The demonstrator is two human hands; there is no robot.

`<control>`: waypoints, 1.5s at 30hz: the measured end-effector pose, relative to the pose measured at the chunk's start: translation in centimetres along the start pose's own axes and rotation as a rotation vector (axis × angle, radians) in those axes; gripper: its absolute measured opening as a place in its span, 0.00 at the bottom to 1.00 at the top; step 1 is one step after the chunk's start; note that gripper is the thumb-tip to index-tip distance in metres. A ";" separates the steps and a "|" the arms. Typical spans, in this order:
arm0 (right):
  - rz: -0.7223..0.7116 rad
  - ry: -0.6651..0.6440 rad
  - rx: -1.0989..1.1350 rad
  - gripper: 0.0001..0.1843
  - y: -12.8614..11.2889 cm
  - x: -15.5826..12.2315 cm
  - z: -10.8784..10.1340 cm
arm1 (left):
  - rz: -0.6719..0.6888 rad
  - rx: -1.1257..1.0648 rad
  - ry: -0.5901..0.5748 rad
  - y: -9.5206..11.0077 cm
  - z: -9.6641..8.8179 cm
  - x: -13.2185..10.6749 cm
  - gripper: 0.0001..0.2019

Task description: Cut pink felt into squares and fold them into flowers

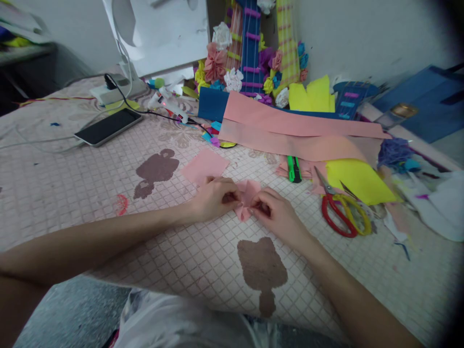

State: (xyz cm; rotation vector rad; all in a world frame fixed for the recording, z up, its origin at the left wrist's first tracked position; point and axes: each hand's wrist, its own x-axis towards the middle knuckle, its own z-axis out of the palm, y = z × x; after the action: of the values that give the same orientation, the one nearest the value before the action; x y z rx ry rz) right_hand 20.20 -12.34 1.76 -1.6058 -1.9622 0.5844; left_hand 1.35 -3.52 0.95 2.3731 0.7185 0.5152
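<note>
Both hands pinch a small piece of pink paper (248,191) just above the patterned tablecloth. My left hand (219,197) is closed on its left edge, and my right hand (272,207) grips the lower right edge. The piece looks creased and gathered between the fingertips, with its lower part puckered. Parts of its edges are hidden by my fingers. Beyond my left hand lies a flat pink paper square (205,166), partly covered by that hand.
Red-handled scissors (337,215), yellow-handled scissors (353,212) and a green utility knife (294,169) lie right. Behind are long pink strips (290,118), a glue gun (168,105), a phone (109,126) and paper flowers (215,60). Yellow paper (358,181) sits beside the scissors.
</note>
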 end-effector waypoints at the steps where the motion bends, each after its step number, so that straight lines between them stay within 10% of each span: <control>1: -0.010 -0.036 0.028 0.05 0.0 0.0 -0.3 | 0.012 -0.022 -0.021 0.0 -0.2 0.0 0.03; 11: -0.081 -0.215 0.135 0.10 0.6 -0.4 -2.3 | 0.150 -0.186 -0.097 -1.8 -1.6 -0.1 0.03; 20: 0.022 0.008 -0.028 0.05 0.2 -0.2 -0.3 | -0.019 0.004 0.014 -0.1 0.2 0.0 0.02; 45: 0.058 0.108 -0.190 0.03 0.2 -0.1 1.2 | -0.074 0.159 0.045 0.5 0.9 0.0 0.03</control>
State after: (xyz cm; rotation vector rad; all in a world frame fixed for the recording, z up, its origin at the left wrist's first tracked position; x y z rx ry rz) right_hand 19.62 -12.39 0.69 -1.7751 -1.9449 0.3330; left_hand 1.99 -4.30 0.58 2.4765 0.8940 0.4977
